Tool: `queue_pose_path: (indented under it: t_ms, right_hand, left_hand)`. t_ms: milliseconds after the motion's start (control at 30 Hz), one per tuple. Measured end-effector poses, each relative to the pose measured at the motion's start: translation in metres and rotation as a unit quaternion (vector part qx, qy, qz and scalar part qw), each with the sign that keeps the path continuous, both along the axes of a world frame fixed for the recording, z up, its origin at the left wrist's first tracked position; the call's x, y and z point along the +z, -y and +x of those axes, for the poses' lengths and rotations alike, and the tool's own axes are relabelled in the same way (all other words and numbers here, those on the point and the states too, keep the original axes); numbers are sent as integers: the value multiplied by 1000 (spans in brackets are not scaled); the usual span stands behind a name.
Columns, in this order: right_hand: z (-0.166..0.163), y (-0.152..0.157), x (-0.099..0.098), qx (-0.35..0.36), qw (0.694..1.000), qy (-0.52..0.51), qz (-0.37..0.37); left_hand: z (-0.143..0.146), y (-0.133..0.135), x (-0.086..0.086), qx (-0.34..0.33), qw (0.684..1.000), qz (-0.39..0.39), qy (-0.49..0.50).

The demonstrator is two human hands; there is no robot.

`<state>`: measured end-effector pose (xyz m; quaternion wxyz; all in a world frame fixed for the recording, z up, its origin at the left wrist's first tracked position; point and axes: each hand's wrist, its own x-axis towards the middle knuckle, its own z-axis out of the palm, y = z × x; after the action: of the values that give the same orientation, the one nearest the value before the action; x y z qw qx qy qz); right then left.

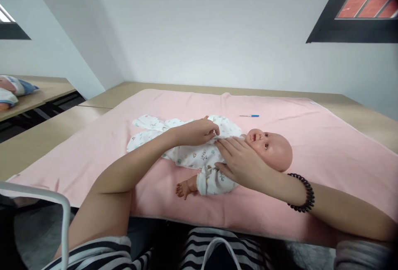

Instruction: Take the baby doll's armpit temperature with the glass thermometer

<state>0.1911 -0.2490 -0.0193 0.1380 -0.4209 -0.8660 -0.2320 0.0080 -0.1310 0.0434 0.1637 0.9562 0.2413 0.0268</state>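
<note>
A baby doll (281,152) lies on its back, its head toward the right. It wears a white patterned baby outfit (189,157) with long sleeves and legs. My left hand (199,132) bends over the front of the outfit at the chest, its fingers curled and closed on the fabric. Just right of it, my right hand (242,160) rests on the upper chest below the doll's chin. Its fingers are stretched out, with the thumb apart near the sleeve. One doll hand (183,189) sticks out of the near sleeve. What lies under my fingertips is partly hidden.
A pink cloth (161,201) covers much of the wooden table (329,98). A pen with a blue cap (254,116) lies behind the doll. On another table at far left is a partly visible clothed doll (21,87). A white wall (217,33) stands behind.
</note>
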Motion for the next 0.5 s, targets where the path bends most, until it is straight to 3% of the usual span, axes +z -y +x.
queue_pose_path:
  t_ms: [133, 500]
  right_hand:
    - [-4, -6, -20, 0, 1000, -15, 24]
    - [-5, -9, -32, 1, 998, -23, 50]
  left_hand:
    - [-1, 1, 2, 2, 1000, 2, 3]
    - [1, 8, 3, 17, 999, 38, -21]
